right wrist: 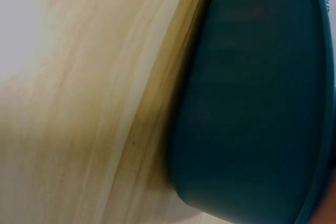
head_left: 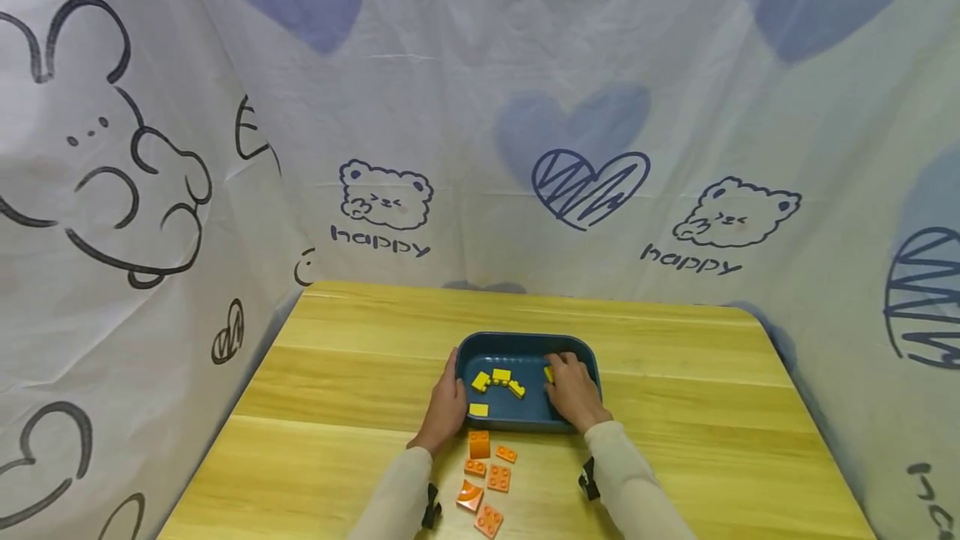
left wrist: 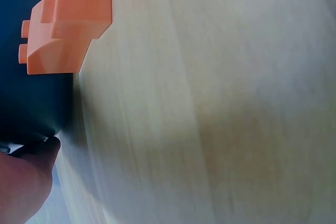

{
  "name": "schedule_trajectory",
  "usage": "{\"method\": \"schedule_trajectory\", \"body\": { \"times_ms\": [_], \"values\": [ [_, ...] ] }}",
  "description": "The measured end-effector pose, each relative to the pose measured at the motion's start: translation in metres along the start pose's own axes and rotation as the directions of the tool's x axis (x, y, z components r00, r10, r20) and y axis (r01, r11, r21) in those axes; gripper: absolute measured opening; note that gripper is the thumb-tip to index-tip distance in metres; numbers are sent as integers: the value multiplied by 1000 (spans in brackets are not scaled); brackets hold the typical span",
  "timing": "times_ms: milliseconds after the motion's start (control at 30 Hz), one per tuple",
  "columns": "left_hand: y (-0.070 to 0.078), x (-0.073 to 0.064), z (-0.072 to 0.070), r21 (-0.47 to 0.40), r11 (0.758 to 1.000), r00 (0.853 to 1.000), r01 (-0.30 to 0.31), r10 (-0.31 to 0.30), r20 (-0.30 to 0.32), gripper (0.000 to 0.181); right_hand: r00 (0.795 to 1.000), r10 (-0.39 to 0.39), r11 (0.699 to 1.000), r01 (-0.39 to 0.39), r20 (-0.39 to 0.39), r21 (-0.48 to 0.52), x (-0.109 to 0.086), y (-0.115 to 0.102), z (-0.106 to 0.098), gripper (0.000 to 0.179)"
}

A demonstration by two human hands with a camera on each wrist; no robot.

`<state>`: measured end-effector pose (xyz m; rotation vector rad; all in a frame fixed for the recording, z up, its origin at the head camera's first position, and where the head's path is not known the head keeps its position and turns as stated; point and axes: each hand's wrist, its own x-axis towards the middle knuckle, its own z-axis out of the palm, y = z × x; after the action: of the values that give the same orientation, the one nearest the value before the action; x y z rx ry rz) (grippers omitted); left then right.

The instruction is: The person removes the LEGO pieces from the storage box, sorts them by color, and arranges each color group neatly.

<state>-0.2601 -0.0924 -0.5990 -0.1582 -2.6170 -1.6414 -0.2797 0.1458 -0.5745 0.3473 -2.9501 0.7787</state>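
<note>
A dark teal tray [head_left: 525,425] stands on the table with several yellow toy bricks [head_left: 502,376] inside, towards its left. My left hand [head_left: 448,398] rests against the tray's outer left side, its fingers lying along the wall; in the left wrist view a fingertip [left wrist: 51,145] touches the tray's lower part. Over the tray's right end, my right hand [head_left: 574,390] reaches in and pinches a yellow brick [head_left: 549,374], partly hidden by the fingers. The right wrist view shows mainly the tray's outer wall [right wrist: 252,103].
Several orange toy bricks [head_left: 498,478] lie loose on the wooden table [head_left: 697,390] in front of the tray, between the forearms. White printed cloth [head_left: 465,107] hangs behind the table and on both sides.
</note>
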Motion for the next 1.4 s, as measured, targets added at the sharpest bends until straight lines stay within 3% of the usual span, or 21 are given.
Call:
{"method": "schedule_trajectory", "body": {
  "times_ms": [333,867,1400],
  "values": [
    [-1,-2,1,8,1000,1000,-25,25,-3,56,999,15,999,-13,46,-36,0,4,4,33],
    [-7,-1,3,6,999,999,-32,32,-19,56,1000,-19,997,17,-25,-70,1,6,7,19],
    [-9,1,4,12,999,999,-30,30,-19,56,995,-16,1000,15,-96,-10,5,4,7,32]
  ]
}}
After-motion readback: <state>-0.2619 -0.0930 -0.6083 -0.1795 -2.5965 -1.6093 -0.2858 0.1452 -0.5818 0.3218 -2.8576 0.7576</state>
